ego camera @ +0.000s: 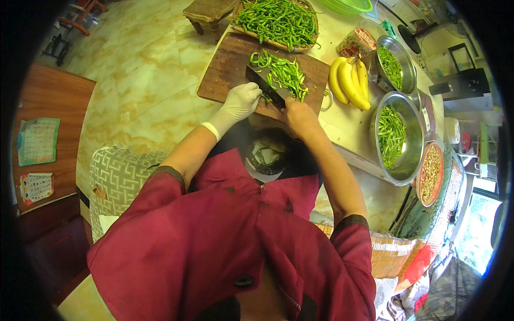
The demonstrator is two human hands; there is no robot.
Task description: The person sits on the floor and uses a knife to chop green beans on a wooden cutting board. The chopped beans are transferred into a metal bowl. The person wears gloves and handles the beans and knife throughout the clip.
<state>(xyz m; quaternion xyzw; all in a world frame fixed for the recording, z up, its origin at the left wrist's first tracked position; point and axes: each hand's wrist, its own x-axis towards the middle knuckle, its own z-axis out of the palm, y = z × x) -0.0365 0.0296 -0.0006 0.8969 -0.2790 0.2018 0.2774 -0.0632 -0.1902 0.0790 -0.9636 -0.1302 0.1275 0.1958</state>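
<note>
My right hand (299, 116) grips the handle of a kitchen knife with a broad dark blade (265, 86). The blade slants across a wooden cutting board (225, 68). Just left of the blade is my left hand (243, 98), in a whitish disposable glove with its fingers curled. A short piece of green chili pepper (265, 98) pokes out from its fingertips towards the knife. Beyond the blade lies a loose heap of cut green chili peppers (287, 74). Some longer curled pieces sit at the heap's left end.
Whole green chilies fill a woven basket (317, 28) behind the board. Bananas (351, 82) and a plastic jar (355, 42) stand to the right. Two metal bowls (419, 136) hold cut green pieces, beside an orange-rimmed bowl (422, 192). A wooden stool (209, 10) stands far left of the basket.
</note>
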